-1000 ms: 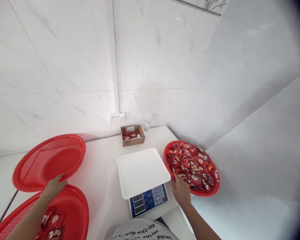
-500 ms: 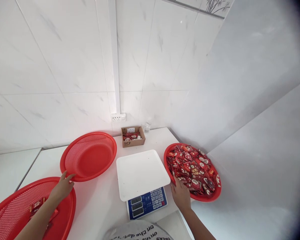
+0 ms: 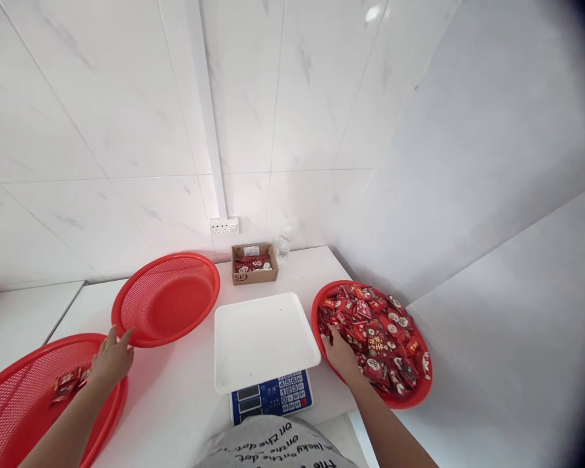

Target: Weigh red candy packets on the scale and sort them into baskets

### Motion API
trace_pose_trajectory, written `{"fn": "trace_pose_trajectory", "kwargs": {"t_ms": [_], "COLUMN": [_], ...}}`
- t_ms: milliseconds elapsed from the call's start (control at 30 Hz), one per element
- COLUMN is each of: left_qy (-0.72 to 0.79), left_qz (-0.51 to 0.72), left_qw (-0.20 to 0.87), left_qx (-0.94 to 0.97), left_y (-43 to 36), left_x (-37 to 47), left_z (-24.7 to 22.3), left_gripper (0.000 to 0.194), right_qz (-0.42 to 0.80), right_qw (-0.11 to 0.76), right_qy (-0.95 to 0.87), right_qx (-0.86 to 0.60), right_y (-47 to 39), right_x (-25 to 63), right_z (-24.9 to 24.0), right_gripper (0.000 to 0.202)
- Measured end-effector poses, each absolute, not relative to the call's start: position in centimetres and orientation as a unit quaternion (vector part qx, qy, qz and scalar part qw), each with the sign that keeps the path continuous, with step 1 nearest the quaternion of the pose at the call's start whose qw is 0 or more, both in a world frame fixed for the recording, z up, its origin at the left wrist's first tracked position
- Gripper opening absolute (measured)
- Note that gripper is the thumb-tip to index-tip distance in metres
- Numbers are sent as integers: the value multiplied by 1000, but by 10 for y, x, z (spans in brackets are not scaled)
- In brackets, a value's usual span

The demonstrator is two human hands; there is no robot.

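Observation:
My left hand (image 3: pixel 113 357) is at the near rim of the empty red basket (image 3: pixel 175 302), its fingers apart. Below it stands a larger red basket (image 3: pixel 117 403) with a few red packets (image 3: pixel 65 385) inside, partly covered by my forearm. My right hand (image 3: pixel 338 350) reaches over the left rim of a red basket (image 3: pixel 404 403) heaped with red packets (image 3: pixel 380 338); its fingertips touch the packets, and whether they grip one is hard to see. Between the hands is a scale with a white tray (image 3: pixel 266 341) and a blue keypad panel (image 3: pixel 273 395).
A small cardboard box (image 3: pixel 254 276) holding red packets stands near the wall, beside a clear plastic container (image 3: pixel 283 245). A socket strip (image 3: pixel 224 225) is fixed on the tiled wall. The white table's (image 3: pixel 190 377) right edge passes under the full basket.
My right hand has moved from outside the full basket's rim to over its packets. My left hand has shifted slightly up and left at the rim. The camera view has shifted a little.

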State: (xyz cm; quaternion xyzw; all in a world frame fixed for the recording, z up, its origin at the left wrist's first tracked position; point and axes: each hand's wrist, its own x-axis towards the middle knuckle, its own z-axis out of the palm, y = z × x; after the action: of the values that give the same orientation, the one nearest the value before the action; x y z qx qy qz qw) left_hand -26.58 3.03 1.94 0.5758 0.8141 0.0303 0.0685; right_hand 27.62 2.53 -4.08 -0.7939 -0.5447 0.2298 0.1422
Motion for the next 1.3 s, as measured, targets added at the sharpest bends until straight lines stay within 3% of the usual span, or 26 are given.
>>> {"fn": "trace_pose_trajectory", "kwargs": {"t_ms": [233,367,533,733,833,933,1000,1200,1300], "left_qy": [739,699,773,786,785,756,719,516,471], "left_qz": [82,108,47,22,78,210,292,304,316], "left_qw": [22,23,83,114,112,136,213,694,752], "left_qx": [668,707,627,607,605,605,593,399,338], "left_y": [27,33,45,32,23,17,14,9,12], "left_x": [-162,-124,-134,-163,-165,-142,-110,1,22], "left_z": [11,-7,-23,-22,-17,-6,6,47,48], "left_gripper": [48,48,53,46,43,42,43,49,44], "right_qz": [230,234,248,258,287,370,468,598,621], "right_qw": [66,136,253,325,338,351,342,289,276], "right_qy": [-580,-588,-582,-540,-526,-518,-509,-545,-538], "right_qx": [-779,-762,-732,-733,-726,-686,-636,-512,-499], "right_y": [35,30,38,44,45,45,42,25,21], "right_x": [288,305,326,319,299,269,243,171,158], "right_z": [-37,-48,-69,-31,-3,16,25,42,38], "right_gripper": [47,42,39,44,48,46,46,36,44]}}
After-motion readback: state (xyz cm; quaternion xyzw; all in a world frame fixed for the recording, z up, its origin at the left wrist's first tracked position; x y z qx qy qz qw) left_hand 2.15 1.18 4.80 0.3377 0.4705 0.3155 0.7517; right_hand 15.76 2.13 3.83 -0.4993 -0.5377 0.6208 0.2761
